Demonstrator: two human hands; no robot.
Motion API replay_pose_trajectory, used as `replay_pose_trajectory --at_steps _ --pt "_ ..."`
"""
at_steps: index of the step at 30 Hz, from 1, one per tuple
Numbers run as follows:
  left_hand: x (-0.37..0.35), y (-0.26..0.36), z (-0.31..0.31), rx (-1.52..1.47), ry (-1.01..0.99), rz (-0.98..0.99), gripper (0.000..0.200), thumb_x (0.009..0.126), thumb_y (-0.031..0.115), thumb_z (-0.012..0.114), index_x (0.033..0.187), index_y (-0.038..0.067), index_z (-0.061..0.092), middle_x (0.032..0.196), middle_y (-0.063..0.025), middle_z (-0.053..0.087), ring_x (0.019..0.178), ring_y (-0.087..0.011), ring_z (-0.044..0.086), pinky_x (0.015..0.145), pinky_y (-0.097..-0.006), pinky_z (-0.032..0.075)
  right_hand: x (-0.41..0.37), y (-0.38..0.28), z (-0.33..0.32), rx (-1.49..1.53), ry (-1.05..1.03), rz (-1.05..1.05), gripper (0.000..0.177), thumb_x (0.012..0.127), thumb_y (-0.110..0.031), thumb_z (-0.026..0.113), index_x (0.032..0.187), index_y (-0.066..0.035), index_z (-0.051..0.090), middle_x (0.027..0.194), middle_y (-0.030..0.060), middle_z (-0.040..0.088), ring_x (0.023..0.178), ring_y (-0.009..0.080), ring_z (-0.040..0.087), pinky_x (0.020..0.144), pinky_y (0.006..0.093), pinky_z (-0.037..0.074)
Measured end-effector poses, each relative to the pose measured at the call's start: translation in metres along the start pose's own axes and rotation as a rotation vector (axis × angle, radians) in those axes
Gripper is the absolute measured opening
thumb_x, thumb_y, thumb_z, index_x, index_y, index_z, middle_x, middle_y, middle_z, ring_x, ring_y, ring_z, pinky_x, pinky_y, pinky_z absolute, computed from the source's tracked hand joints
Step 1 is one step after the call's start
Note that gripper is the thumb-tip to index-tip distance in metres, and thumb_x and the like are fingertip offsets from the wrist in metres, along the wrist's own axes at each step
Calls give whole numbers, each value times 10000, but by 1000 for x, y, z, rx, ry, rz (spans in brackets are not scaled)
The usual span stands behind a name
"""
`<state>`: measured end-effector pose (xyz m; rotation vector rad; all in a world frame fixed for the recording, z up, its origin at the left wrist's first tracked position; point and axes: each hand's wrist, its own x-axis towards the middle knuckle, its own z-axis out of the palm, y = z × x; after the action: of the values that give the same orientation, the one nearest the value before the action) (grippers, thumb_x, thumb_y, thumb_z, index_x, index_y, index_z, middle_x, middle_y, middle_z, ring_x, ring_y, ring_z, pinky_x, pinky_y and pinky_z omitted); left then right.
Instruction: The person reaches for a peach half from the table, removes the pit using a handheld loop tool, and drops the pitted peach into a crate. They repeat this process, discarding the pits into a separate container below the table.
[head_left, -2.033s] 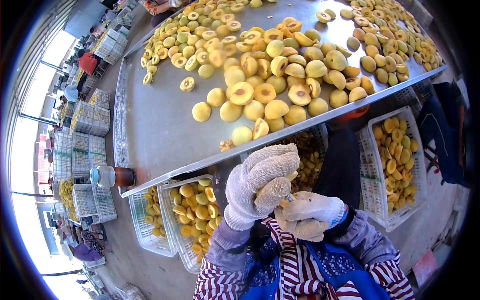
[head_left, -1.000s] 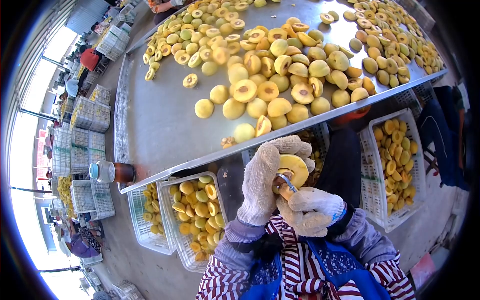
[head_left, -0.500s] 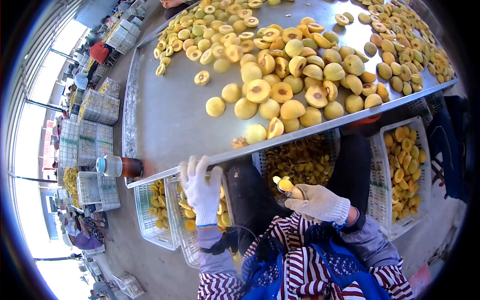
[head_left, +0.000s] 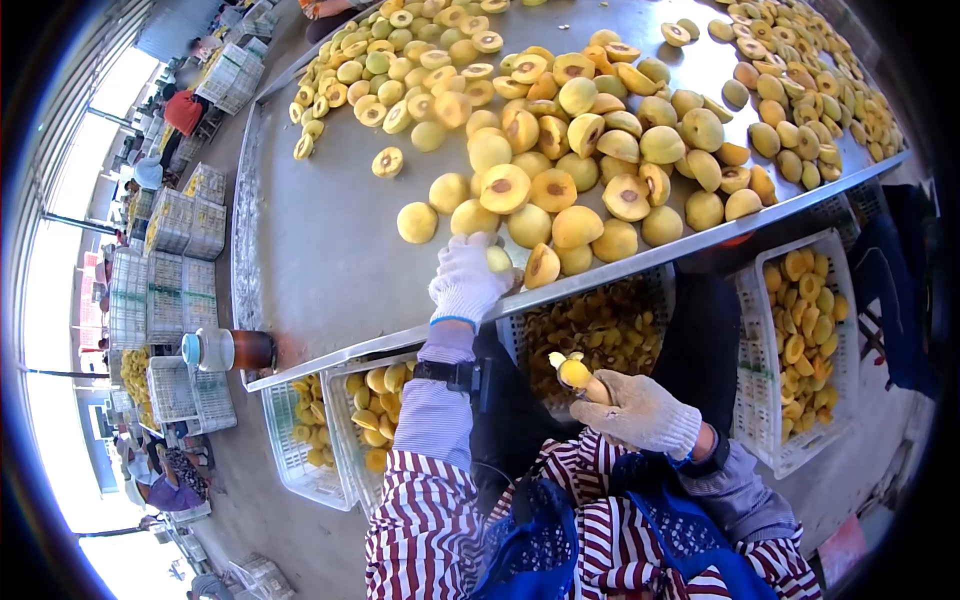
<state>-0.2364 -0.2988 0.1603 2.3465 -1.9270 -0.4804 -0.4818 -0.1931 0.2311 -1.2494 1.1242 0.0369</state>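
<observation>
My left hand (head_left: 468,276), in a white knit glove, is at the near edge of the metal table (head_left: 330,270). Its fingers close around a yellow peach half (head_left: 498,260), which they partly cover. Lower down, my right hand (head_left: 645,412), also gloved, grips a short tool with a pale wooden handle (head_left: 597,388). A yellow piece of fruit flesh (head_left: 574,372) covers the tool's end, so its working tip is hidden. Many peach halves (head_left: 577,227), some with the cut side up and a brown centre, are heaped just beyond my left hand.
A jar of dark liquid (head_left: 230,350) stands at the table's left corner. Below the edge are a crate of fruit scraps (head_left: 660,290) between my legs and crates of peach halves on the left (head_left: 310,480) and right (head_left: 790,455). Other people and stacked crates (head_left: 180,285) are far left.
My left hand has moved from open above the table's edge, forward and right, to close on a peach half. My right hand stays nearly in place with the tool. The view has shifted slightly.
</observation>
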Motion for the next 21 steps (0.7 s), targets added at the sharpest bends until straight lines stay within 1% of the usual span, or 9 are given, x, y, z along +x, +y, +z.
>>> replay_pose_trajectory --at_steps 2,4,6,8,10,12,13,16,21 --pt "0 -5 -8 -127 8 6 589 796 405 744 1326 217 566 1197 -106 628 1102 -253 620 929 -409 525 7 6 3 -53 12 -72 475 916 -491 608 1094 -51 603 809 179 668 786 343 672 726 410 512" --pt "4 -21 -9 -1007 -248 -317 638 896 445 657 1397 85 493 1249 -157 603 1059 -217 663 770 -374 586 8 8 3 -23 27 -113 475 918 -490 601 1101 -51 602 814 189 670 795 369 676 721 423 514" --pt "-23 -24 -4 -1828 -273 -55 708 913 473 669 1423 41 439 1269 -154 601 1059 -241 667 758 -355 595 10 8 2 -135 119 -139 471 917 -497 598 1087 -58 600 808 196 672 788 385 679 707 443 517" --pt "-53 -3 -15 -1872 -281 190 790 894 536 674 1445 38 405 1281 -163 597 1080 -270 664 798 -360 597 12 4 2 -248 182 -141 466 914 -505 597 1072 -67 597 798 201 673 771 399 678 690 462 519" --pt "-89 21 -30 -1489 -250 185 658 912 339 727 1424 52 428 1248 -143 628 1114 -264 649 879 -417 566 12 -1 6 -351 218 -119 459 911 -515 598 1055 -79 594 784 206 672 746 412 673 669 480 519" --pt "-109 36 -34 -633 63 387 523 946 260 691 1377 39 494 1168 -117 669 1062 -208 651 802 -325 557 9 0 7 -327 287 -166 433 909 -507 611 1037 -94 591 782 195 678 726 408 674 647 479 521" --pt "-112 43 -36 -846 11 177 515 948 239 671 1381 27 488 1209 -135 654 1065 -254 658 858 -352 553 6 3 9 -266 341 -204 424 909 -499 617 1034 -95 592 785 192 680 722 407 674 643 477 521" --pt "-113 31 -19 -1924 -227 -86 545 948 263 661 1389 0 477 1269 -160 617 1101 -294 645 926 -384 537 -4 -3 7 -71 355 -250 390 905 -449 656 1066 -96 614 832 181 693 762 380 687 669 437 528" --pt "-125 50 -17 -2056 -222 -65 740 915 553 633 1384 5 467 1383 -213 529 1211 -367 568 987 -445 513 -4 -2 14 117 217 -231 424 894 -447 673 1130 -98 622 869 177 695 815 357 695 706 404 529"
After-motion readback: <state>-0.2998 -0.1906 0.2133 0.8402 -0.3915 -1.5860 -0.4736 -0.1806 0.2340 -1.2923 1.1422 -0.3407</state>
